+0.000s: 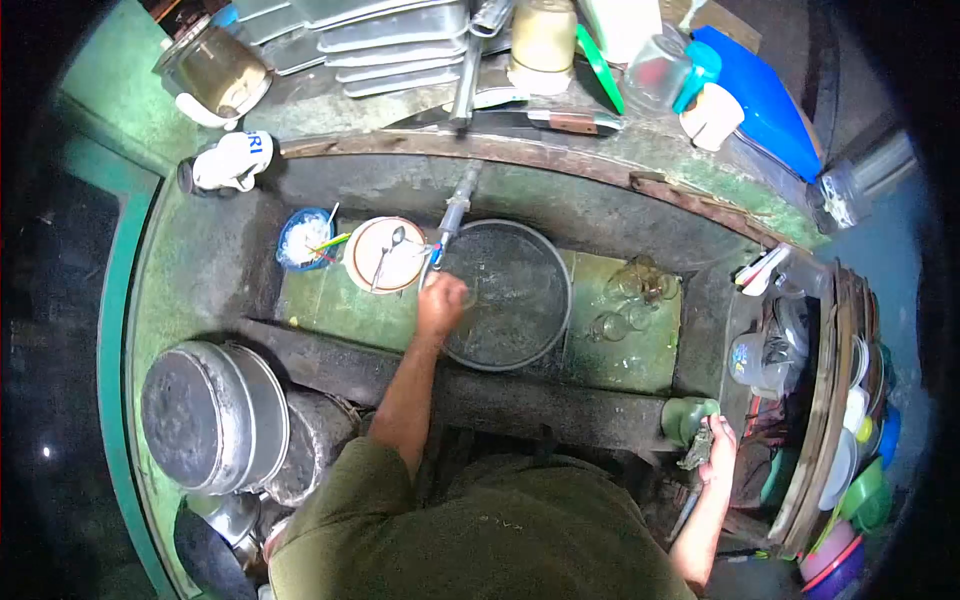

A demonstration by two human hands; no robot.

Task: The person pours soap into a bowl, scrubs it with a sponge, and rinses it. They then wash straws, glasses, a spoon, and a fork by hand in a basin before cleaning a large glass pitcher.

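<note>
My left hand (441, 304) is closed just below the tap (455, 212), at the left rim of a round dark basin (510, 295). Whatever its fingers hold, if anything, is hidden. Low on the right, my right hand (719, 450) grips a crumpled grey-green scouring pad (697, 446). A green container (684, 421) is right beside that hand, at the end of the sink's front ledge. Left of the tap lies a round plate (372, 262) with spoons on it, next to a blue bowl (292, 262) holding white stuff.
Several clear glasses (612, 325) are at the sink's right. Large metal pots (190, 415) stand at left. Stacked trays (390, 38), a knife (572, 122) and jars line the back ledge. A dish rack (822, 400) stands at right.
</note>
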